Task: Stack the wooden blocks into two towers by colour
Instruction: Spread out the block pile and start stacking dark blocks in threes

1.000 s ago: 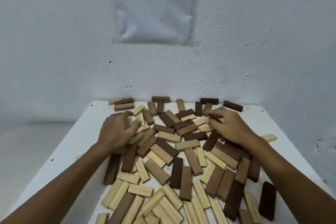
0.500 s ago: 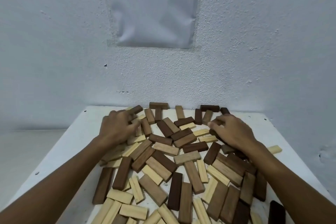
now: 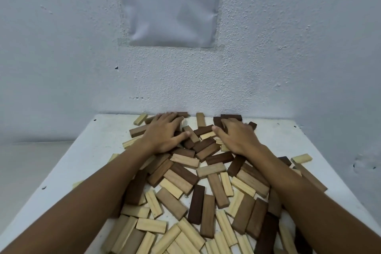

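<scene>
Both hands lie palm-down on the far wooden blocks (image 3: 198, 181), near the wall (image 3: 288, 68). The left hand (image 3: 165, 135) and right hand (image 3: 237, 137) have fingers spread.

Wooden blocks (image 3: 193, 187), pale, mid-brown and dark, lying flat, jumbled and overlapping, unstacked

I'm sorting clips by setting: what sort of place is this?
Probably an indoor recording or test corner, not a home room: a plain white table pushed against a bare textured white wall, a printed instruction sheet stuck above it, and only loose wooden blocks under both hands.
</scene>
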The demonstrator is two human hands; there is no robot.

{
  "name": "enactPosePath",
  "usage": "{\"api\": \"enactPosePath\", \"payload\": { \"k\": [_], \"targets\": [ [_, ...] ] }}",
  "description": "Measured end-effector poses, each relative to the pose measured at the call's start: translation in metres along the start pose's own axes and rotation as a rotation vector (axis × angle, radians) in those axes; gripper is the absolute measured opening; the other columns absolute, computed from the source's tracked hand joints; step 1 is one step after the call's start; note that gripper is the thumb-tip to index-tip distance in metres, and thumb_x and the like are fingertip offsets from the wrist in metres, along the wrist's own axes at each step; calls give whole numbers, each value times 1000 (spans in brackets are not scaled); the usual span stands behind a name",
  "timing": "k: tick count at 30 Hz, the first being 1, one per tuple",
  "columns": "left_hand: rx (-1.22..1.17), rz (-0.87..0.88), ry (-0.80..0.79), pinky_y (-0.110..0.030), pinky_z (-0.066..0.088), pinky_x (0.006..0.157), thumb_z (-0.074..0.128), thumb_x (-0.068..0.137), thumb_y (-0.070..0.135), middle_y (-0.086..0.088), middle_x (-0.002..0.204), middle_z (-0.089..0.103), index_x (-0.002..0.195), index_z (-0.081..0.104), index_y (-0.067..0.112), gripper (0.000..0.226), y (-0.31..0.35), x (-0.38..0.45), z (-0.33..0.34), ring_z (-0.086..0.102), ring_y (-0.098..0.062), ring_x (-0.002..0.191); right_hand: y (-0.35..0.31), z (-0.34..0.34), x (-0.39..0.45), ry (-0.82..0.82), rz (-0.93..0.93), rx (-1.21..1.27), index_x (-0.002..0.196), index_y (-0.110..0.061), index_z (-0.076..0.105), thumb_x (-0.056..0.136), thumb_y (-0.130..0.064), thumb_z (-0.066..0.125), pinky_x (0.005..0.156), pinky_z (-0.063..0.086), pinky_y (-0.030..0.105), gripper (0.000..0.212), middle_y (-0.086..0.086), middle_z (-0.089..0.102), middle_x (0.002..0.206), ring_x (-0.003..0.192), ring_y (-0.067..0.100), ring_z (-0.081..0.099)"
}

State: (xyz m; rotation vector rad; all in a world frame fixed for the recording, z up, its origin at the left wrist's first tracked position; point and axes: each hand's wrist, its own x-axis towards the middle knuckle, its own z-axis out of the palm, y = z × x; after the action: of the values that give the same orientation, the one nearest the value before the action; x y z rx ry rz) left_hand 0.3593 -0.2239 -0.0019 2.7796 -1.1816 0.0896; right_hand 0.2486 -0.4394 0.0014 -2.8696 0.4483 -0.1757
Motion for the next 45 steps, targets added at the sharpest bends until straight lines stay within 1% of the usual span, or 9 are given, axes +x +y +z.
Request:
{"api": "enactPosePath", "payload": {
  "k": [5,7,12,18,23,30,33,38,45],
  "targets": [
    [-236,-35,156,-37,43,96,34,79,70,-3,132,59,132,56,19,77,-11,-44,-12,51,-23,122,11,-25,-37,178,-104,283,120,-16,66,93,-31,58,92,41,30,31,2,65,125,118,21,55],
    [-270,-109,232,-39,37,102,35,75,73,-3,137,55,131,58,19,81,-17,-74,-18,44,-23,129,26,-29,-49,261,13,231,130,-17,59,93,-36,57,103,34,34,41,7,53,139,132,24,41],
    [-256,-267,144,-51,13,116,26,66,86,1,159,24,143,42,35,93,-17,-178,-23,9,-24,148,55,-31,-122,-31,357,-5,153,-34,13,85,-79,28,113,6,62,82,10,-2,162,147,40,-10],
    [-206,-474,7,-52,-11,115,-1,68,87,-8,163,2,152,15,37,100,17,-215,1,-8,-31,149,37,-8,-171,-92,446,-60,153,-36,11,82,-83,12,113,4,64,85,12,0,162,145,46,-4],
    [-325,-484,54,-55,-11,115,26,90,73,-12,162,8,154,14,28,79,54,-169,4,-5,-34,148,-7,-1,-144,-22,272,105,150,-34,29,94,-66,30,117,5,57,65,14,14,161,146,43,4],
    [-608,-75,154,-50,19,118,44,70,86,1,158,28,147,36,33,94,45,-213,-30,12,-17,148,-17,-31,-187,-12,-190,593,144,-24,45,90,-44,61,116,26,39,60,-4,20,160,145,19,25],
    [-369,100,6,-52,-2,119,43,63,92,9,163,3,150,24,41,103,47,-261,-32,-15,-7,147,-3,-36,-232,-131,-232,198,151,-43,15,66,-89,41,119,8,52,101,-2,-2,163,150,23,-4],
    [-117,185,-157,-47,-15,114,44,55,98,8,158,-26,152,0,44,120,67,-290,-11,-35,-15,141,23,-12,-279,-225,-106,-115,146,-48,-20,47,-104,23,113,-13,63,122,-1,-32,154,139,30,-38],
    [-327,-18,105,-49,4,119,24,73,87,4,158,25,144,43,30,92,89,-253,1,8,-19,149,-7,6,-254,-21,0,85,153,-38,12,68,-88,-12,117,-1,56,102,5,3,163,148,32,-8]
  ]
}}
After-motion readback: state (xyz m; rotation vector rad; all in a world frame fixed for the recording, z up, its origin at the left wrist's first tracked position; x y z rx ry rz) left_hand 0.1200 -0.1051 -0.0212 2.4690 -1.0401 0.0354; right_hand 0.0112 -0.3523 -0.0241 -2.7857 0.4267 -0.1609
